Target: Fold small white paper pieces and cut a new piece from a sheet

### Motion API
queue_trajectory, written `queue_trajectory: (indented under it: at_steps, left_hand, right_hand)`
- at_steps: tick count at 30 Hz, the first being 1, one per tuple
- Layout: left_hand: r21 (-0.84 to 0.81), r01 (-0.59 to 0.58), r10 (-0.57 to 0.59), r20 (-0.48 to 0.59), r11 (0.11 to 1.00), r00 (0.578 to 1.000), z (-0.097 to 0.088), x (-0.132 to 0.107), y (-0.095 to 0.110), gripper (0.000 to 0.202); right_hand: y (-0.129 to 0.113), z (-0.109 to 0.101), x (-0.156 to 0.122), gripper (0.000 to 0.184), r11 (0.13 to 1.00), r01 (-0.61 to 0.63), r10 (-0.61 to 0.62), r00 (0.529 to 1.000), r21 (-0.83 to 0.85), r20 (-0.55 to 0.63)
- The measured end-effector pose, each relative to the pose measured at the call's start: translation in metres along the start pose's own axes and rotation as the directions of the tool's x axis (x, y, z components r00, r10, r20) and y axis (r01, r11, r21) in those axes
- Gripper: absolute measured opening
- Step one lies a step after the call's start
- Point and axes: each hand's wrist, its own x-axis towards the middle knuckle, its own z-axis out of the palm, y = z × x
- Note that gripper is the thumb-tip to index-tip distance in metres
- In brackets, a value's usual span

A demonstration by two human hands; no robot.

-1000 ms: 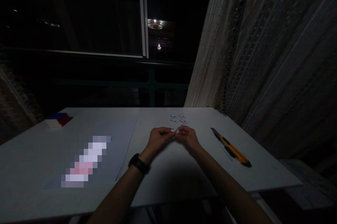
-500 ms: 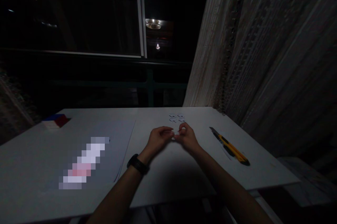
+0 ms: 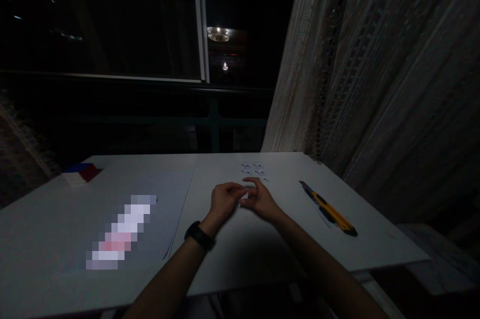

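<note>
A small pale scrap (image 3: 246, 189) is showing as a mere sliver, too dim for detail. Small marked pieces (image 3: 258, 165) are lying in rows farther off on the white table (image 3: 232, 259), a yellow-and-black cutter (image 3: 333, 215) to the right, paper sheets (image 3: 176, 199) to the left. My fingers are partly hiding the scrap: my left hand (image 3: 224, 202) is pinching it, my right hand (image 3: 263, 202) is curving close, index finger raised; whether that one is gripping, I cannot tell.
</note>
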Motion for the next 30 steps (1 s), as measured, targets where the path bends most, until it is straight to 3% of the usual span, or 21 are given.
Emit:
queue_trajectory:
  at_steps: [4,11,17,20,23,26,30]
  left_hand:
    - [-0.137,0.074,-0.079,-0.029,0.988,0.996,0.003,-0.001,0.001,0.018]
    - [-0.241,0.171,-0.177,-0.004,0.955,0.984,0.003,-0.007,0.009,0.022]
    - [-0.324,0.143,-0.174,-0.068,0.935,0.982,0.001,-0.006,0.008,0.03]
    - [-0.332,0.131,-0.161,-0.062,0.934,0.985,0.001,-0.006,0.009,0.031]
    - [-0.212,0.093,-0.095,0.001,0.973,0.995,0.002,-0.006,0.01,0.028]
    - [0.016,-0.008,0.007,0.114,1.0,0.993,0.0,-0.006,0.01,0.026]
    - [0.289,-0.161,0.108,0.191,0.944,0.976,-0.003,-0.01,0.011,0.024]
  right_hand:
    - [0.002,0.002,0.002,0.051,0.996,-0.033,0.034,0.999,0.085,-0.011]
    - [0.0,0.001,0.001,0.046,0.996,-0.05,0.053,0.998,0.073,-0.029]
    - [-0.004,0.003,0.003,0.05,0.985,-0.084,0.097,0.992,0.153,-0.078]
    - [-0.003,0.002,0.002,0.046,0.992,-0.054,0.065,0.993,0.114,-0.1]
    - [-0.001,-0.001,0.001,0.04,1.0,-0.016,0.014,0.994,-0.018,-0.112]
    - [-0.003,-0.007,-0.001,0.037,0.983,0.022,-0.031,0.998,-0.185,-0.047]
    - [-0.011,-0.011,-0.006,0.038,0.913,0.107,-0.097,0.994,-0.393,0.044]
